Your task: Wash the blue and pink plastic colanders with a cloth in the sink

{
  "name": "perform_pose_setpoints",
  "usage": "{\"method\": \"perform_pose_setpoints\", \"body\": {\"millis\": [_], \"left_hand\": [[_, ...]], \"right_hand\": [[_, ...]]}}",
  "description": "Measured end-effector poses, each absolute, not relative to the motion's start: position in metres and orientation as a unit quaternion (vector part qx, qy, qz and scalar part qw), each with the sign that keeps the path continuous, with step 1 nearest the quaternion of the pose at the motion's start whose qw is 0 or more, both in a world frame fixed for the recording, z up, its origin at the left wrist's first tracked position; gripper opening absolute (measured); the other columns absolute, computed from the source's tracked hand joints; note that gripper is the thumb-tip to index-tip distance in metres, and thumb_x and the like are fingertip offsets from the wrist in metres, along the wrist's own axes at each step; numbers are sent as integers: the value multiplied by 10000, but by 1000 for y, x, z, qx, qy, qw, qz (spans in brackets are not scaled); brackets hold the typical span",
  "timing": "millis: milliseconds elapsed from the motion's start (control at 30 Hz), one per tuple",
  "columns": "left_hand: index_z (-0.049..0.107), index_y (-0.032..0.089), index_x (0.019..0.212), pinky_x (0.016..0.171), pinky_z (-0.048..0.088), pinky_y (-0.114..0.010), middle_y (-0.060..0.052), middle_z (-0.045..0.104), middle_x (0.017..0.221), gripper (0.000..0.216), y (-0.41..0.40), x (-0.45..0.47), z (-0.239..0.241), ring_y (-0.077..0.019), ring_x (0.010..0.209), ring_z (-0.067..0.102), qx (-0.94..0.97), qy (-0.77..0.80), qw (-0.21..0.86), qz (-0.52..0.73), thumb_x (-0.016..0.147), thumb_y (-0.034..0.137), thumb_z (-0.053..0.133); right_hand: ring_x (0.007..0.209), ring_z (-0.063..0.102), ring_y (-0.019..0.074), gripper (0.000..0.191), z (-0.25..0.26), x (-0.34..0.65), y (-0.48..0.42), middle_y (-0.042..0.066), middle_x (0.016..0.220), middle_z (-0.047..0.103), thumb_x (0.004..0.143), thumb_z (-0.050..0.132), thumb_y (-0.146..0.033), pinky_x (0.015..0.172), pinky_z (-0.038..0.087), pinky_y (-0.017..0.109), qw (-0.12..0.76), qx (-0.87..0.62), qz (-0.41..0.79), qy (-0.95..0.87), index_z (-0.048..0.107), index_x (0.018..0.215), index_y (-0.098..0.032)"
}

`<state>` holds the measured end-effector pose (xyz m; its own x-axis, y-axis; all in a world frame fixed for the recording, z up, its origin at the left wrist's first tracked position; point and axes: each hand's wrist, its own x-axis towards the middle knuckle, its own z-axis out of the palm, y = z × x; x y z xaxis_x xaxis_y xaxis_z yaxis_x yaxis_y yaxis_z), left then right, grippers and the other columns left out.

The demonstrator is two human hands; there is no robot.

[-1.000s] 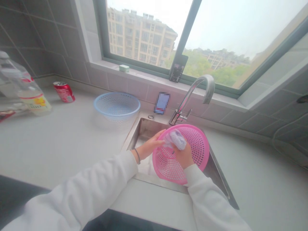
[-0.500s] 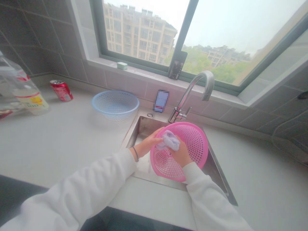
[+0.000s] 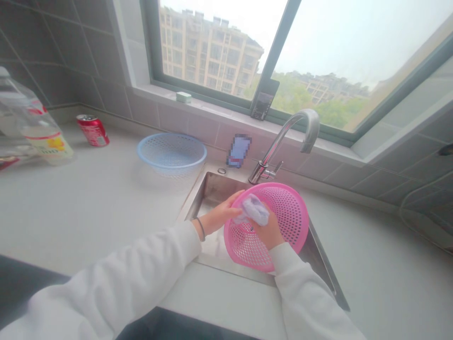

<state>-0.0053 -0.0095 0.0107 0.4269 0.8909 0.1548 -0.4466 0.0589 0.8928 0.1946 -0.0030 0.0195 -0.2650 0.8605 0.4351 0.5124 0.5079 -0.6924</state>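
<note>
A pink plastic colander (image 3: 290, 212) is held tilted over the steel sink (image 3: 217, 186), its hollow side facing me. My left hand (image 3: 222, 213) grips the colander's left rim, fingers behind it and thumb on the inner side. Bunched in my right hand (image 3: 269, 232) is a pale lilac cloth (image 3: 255, 209), pressed against the inside of the colander near the left rim. My right fingers are closed and mostly hidden by the cloth.
Behind the sink rises a curved chrome faucet (image 3: 286, 137), with a blurred-out phone (image 3: 239, 150) leaning on the wall beside it. On the left counter stand a blue basket (image 3: 171, 153), a red can (image 3: 92, 131) and a clear plastic bottle (image 3: 44, 132). Soap (image 3: 183, 97) lies on the sill.
The view has shifted slightly, so everything sits a little further right in the picture. Both hands keep their hold on the colander and cloth, with little other movement visible.
</note>
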Motion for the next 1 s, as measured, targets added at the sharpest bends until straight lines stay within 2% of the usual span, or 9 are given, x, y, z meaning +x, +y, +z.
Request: {"method": "perform_pose_setpoints", "body": {"millis": [67,233,333,400,567,633,867,1000], "left_hand": [[489,285,1424,1179,252,-509,-71,472,1511,717,-10,-6,11,-338,1428,357,492,226,687,486,758,311,754],[483,297,1431,1153,299,-501,-74,493,1492,716,-11,-5,16,-340,1394,399,499,217,686,482,765,275,745],[486,289,1428,1126,339,-490,-86,517,1467,711,-12,-4,18,-344,1364,431,504,188,690,485,767,288,747],[467,285,1441,1118,343,-500,-87,504,1478,736,-13,-3,18,-351,1367,425,502,194,692,481,762,288,749],[479,272,1429,1141,305,-497,-79,491,1493,724,-12,-4,17,-342,1399,386,505,208,683,486,755,290,745],[491,269,1418,1141,307,-495,-82,500,1483,715,-11,-4,17,-342,1395,392,502,212,682,487,752,303,747],[475,281,1434,1121,327,-508,-91,510,1468,739,-12,-4,16,-361,1368,418,499,228,687,477,752,331,758],[459,284,1438,1111,342,-506,-93,487,1486,755,-13,-4,14,-357,1362,425,503,220,688,475,750,349,763]], "right_hand": [[931,695,276,319,18,195,-3,96,1025,723,775,677,-374,864,568,464,395,-442,210,-777,661,1048,-212],[1140,626,312,374,19,206,5,109,1113,689,846,631,-419,1015,484,526,536,-509,141,-658,646,1157,-214],[1179,603,309,367,21,208,6,108,1105,689,852,633,-437,1049,449,567,572,-522,125,-621,653,1152,-226],[1152,618,309,376,21,206,4,116,1102,695,842,638,-443,1032,465,563,556,-515,142,-637,656,1142,-216],[944,694,284,332,18,196,-3,91,1016,724,763,696,-402,867,568,464,422,-458,206,-754,669,1049,-234],[904,702,278,298,19,194,-5,83,994,733,753,701,-368,829,576,445,398,-454,209,-769,678,1023,-241],[1083,656,308,389,26,201,0,116,1104,706,856,620,-448,1000,488,531,529,-516,178,-649,663,1159,-209],[1099,651,308,402,25,201,1,115,1110,708,837,636,-453,1004,489,549,518,-494,196,-670,662,1158,-213]]}}
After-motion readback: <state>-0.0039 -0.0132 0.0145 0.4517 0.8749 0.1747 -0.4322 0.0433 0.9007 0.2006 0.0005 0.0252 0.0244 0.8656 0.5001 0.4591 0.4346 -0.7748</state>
